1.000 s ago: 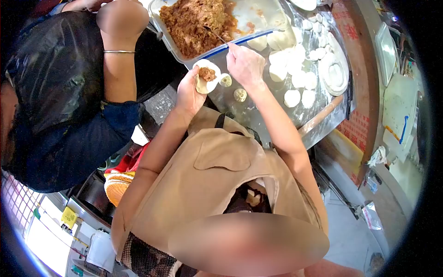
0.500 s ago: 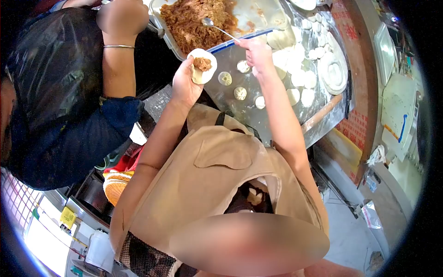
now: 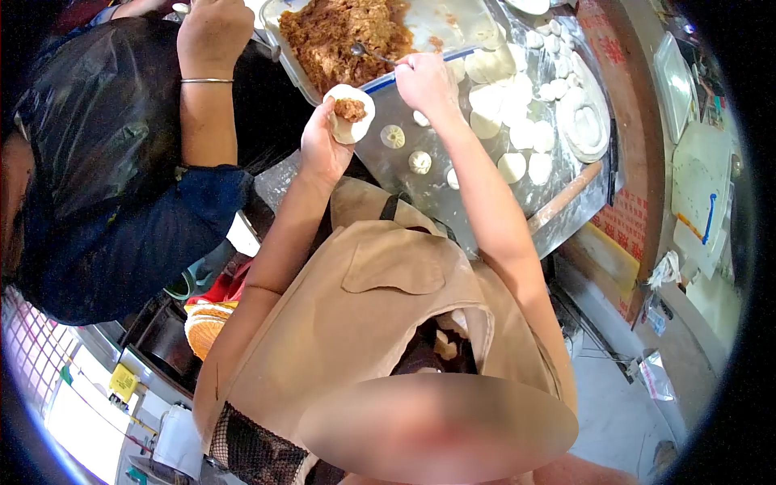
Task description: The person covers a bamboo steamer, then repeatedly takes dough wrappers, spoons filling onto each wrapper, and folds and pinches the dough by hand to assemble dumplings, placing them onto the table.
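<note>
My left hand [image 3: 325, 149] holds a round dough wrapper [image 3: 361, 130] with a lump of brown filling [image 3: 349, 110] on it. In my right hand [image 3: 428, 83] is a spoon [image 3: 370, 53]; its bowl hangs over the mound of meat filling [image 3: 343, 40] in a clear plastic tub [image 3: 453, 32]. Beside and below my right hand, pleated buns [image 3: 419, 162] sit on the metal work surface [image 3: 477, 212]. Flat dough wrappers [image 3: 486, 97] lie to the right of that hand, some overlapping.
Small dough pieces [image 3: 558, 71] and a coil of dough [image 3: 584, 128] lie at the right, near a rolling pin [image 3: 566, 196]. A co-worker's arm [image 3: 208, 121] reaches forward on the left. A lidded plastic container [image 3: 700, 190] stands at the far right.
My right hand has moved left and slightly up with the spoon, which now tilts differently over the filling. My left hand has shifted slightly left with the filled wrapper.
</note>
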The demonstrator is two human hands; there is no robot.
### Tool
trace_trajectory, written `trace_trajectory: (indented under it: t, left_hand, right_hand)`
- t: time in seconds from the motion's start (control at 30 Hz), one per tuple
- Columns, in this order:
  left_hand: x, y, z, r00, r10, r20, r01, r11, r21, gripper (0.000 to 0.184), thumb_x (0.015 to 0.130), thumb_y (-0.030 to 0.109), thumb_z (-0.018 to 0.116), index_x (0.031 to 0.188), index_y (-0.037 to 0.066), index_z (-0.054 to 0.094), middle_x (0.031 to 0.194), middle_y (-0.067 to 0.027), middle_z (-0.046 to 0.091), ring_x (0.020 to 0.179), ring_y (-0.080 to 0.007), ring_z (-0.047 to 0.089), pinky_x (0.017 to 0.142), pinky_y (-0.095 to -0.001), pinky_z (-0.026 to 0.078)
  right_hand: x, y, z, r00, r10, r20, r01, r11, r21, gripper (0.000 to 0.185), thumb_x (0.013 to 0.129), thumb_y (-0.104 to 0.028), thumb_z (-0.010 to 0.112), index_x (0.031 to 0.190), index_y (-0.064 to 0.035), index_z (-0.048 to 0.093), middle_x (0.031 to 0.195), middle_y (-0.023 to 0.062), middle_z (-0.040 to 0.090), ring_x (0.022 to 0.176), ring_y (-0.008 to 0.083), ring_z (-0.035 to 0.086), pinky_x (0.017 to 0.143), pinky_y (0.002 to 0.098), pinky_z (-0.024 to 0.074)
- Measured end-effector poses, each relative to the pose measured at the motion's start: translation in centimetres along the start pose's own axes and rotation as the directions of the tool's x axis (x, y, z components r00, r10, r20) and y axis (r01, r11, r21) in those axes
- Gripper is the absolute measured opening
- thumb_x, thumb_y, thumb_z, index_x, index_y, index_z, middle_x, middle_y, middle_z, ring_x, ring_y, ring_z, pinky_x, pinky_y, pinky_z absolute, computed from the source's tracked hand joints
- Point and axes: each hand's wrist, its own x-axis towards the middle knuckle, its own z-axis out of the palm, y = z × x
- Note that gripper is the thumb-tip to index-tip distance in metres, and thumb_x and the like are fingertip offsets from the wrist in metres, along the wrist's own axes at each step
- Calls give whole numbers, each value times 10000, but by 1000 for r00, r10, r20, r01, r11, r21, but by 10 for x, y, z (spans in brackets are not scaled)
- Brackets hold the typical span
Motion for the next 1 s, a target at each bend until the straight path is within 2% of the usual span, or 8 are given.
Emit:
trace_trajectory:
  t: [0.17,0.23,0.33,0.5,0.57,0.7,0.77,1.0]
  left_hand:
    - [0,-1,-1,999,19,37,-19,1000,6,366,949,241,408,1211,-8,467,1171,-141,571,1081,-266,565,964,-411,443]
    - [-1,2,2,1000,12,5,-12,1000,0,358,948,227,401,1208,-9,468,1170,-144,572,1084,-268,564,966,-410,441]
    - [-1,6,4,1000,29,9,-29,1000,-9,356,949,220,391,1209,-11,464,1177,-145,567,1096,-269,556,971,-411,435]
    - [10,14,16,998,54,40,-55,998,4,376,967,252,361,1231,-1,449,1192,-131,560,1109,-263,550,972,-407,435]
    - [13,17,27,994,60,89,-58,998,-28,424,986,278,300,1275,-14,402,1247,-160,521,1156,-291,523,988,-427,430]
    - [9,13,59,958,40,285,1,990,-142,482,989,359,269,1274,-2,414,1281,-147,495,1195,-291,478,1034,-431,367]
    - [5,8,76,966,-11,259,37,995,-98,520,991,384,255,1287,-21,392,1309,-163,466,1227,-304,444,1055,-440,339]
    - [9,-7,99,974,-82,212,84,996,-1,508,987,370,294,1302,-21,372,1295,-155,471,1203,-280,470,1025,-424,383]
  right_hand:
    - [15,14,21,997,-14,75,5,993,120,268,775,-183,475,767,-38,701,820,201,662,771,354,638,713,447,498]
    - [15,33,32,965,-260,-36,262,963,61,226,782,-155,521,772,-16,699,761,177,667,670,312,639,640,406,490]
    - [-8,32,3,873,285,396,-487,486,725,154,771,-107,640,862,-11,719,696,48,649,571,112,524,546,256,412]
    - [-50,28,-32,939,287,191,-330,583,742,192,790,-105,630,936,-15,716,712,26,640,573,63,481,524,229,372]
    - [-77,23,-49,977,176,-122,-77,820,567,192,802,-103,621,947,-17,711,724,45,651,548,83,487,504,228,366]
    - [-126,27,-55,858,-184,-480,329,914,237,241,779,-69,605,1000,-33,696,630,20,573,491,111,454,473,239,345]
    - [-138,36,-55,652,-672,-351,513,732,-448,320,742,10,605,1055,-17,664,541,-1,373,456,109,384,442,284,309]
    - [-157,43,-51,634,-574,-518,406,817,-409,367,689,55,601,1043,-18,669,529,10,346,433,157,370,440,298,309]
